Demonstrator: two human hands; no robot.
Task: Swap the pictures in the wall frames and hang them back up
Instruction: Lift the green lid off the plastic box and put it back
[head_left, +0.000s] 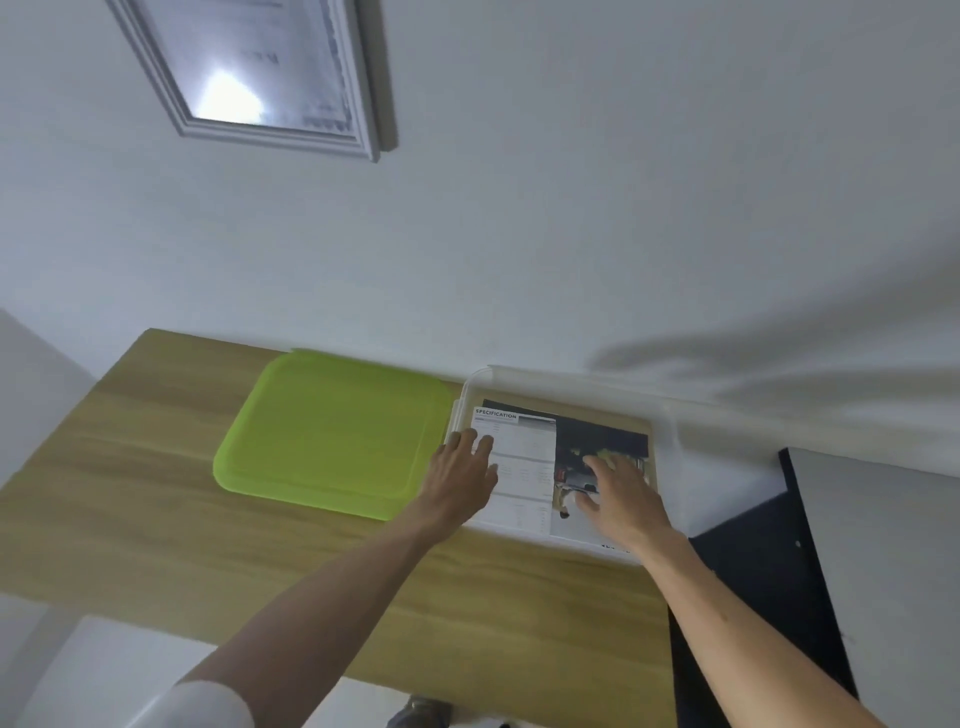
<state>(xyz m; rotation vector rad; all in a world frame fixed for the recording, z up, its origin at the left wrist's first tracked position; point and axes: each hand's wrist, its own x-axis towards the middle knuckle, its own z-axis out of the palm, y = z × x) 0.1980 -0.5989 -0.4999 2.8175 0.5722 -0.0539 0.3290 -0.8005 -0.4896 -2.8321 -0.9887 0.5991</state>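
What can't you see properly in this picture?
Head view only:
- Grey-framed wall picture: top cut off by the edge, glare and blur hide its print.
- White specification sheet: small text unreadable, left hand covers part.
- Dark photo page: right hand hides part.

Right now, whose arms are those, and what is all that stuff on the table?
A person wears a camera on their head, so this one picture looks down along their own two bare arms. Both reach over a long wooden table against a white wall. The left hand and the right hand lie flat, fingers spread, on printed paper sheets inside a shallow white frame lying on the table. Neither hand grips anything. Beside it lies a lime-green plastic tray. Up on the wall hangs a silver-grey picture frame.
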